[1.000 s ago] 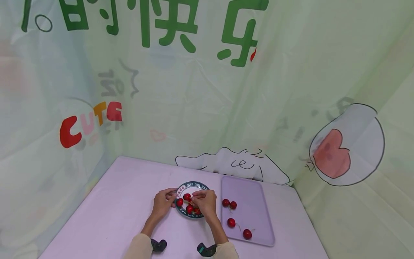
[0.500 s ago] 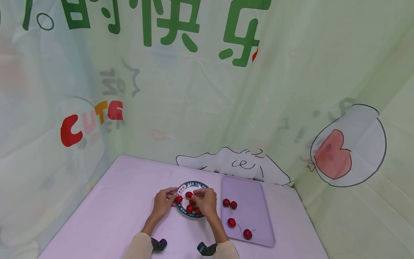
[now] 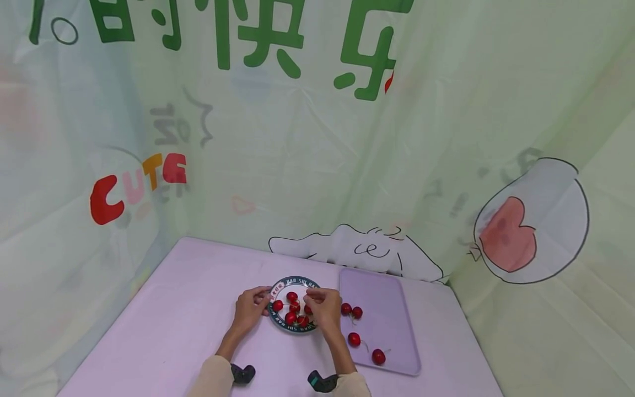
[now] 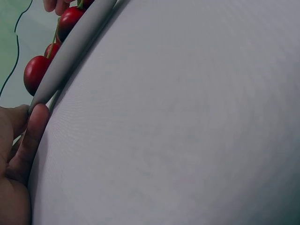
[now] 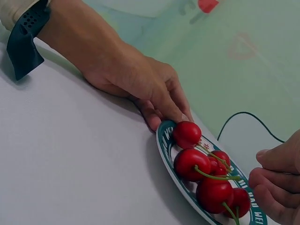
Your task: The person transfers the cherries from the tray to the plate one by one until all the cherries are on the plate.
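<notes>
A round plate (image 3: 297, 280) with a dark green lettered rim bears several red cherries (image 3: 290, 318), some with green stems, in the head view. At its left edge my left hand (image 3: 247, 310) holds the rim, thumb above and fingers (image 4: 38, 124) beneath. The left wrist view shows that edge raised slightly off the table. Over the plate's right side hovers my right hand (image 3: 325, 312), its fingers loosely curled. In the right wrist view, nothing shows between the right thumb and fingers (image 5: 269, 185), beside the stemmed cherries (image 5: 214, 193).
To the plate's right lies a pale purple tray (image 3: 384, 292) with several cherries (image 3: 354, 339) on it. The table (image 3: 163, 331) has a light cloth. Printed curtains (image 3: 297, 165) hang behind and at the sides. Each wrist wears a dark device (image 3: 243, 375).
My right hand has shifted right, away from the plate's middle, uncovering more cherries. The cherries near the plate's left and top have shifted slightly. My left hand keeps its hold on the rim.
</notes>
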Available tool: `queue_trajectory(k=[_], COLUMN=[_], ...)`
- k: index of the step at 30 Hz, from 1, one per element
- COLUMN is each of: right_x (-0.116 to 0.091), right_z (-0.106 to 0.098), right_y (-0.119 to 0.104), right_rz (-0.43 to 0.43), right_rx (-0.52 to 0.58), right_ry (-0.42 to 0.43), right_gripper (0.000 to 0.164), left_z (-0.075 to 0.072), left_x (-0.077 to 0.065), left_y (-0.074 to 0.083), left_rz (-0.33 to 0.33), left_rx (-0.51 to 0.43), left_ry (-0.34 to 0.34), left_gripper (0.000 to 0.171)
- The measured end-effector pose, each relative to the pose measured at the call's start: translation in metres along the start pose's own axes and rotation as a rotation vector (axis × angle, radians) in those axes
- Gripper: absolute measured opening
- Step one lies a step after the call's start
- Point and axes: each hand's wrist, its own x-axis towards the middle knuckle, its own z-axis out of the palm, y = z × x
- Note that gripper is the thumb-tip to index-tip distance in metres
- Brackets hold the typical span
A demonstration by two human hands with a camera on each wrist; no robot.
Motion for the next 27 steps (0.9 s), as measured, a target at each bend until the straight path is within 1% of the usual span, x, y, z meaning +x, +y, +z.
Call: queue_trajectory(k=[4,10,17,22,27], right_x=[-0.001,-0.001,-0.001,-0.002,-0.005], right_z=[-0.010,-0.025,-0.040,-0.053,-0.065], right_y=[0.000,0.001,0.008,0.006,0.006], right_rz=[0.020,0.050,0.008,0.045,0.060], right_rx=[0.023,0.043,0.043,0.055,0.051], right_ry=[0.026,0.058,0.130,0.153,0.193], right_gripper=[0.016,0.015,0.014,0.013,0.015], left_z=[0.001,0.000,0.002,0.002,0.002], left_x=[-0.001,-0.003,-0.003,-0.002,-0.003], left_y=[0.002,0.005,0.002,0.001,0.003], left_rz=[-0.002,-0.013,-0.017,-0.017,-0.031], left_rx=[0.017,0.006,0.016,0.013,0.008], left_ry=[-0.001,-0.005,-0.009,-0.003,-0.005], left_gripper=[0.033,0.033,0.034,0.034,0.033])
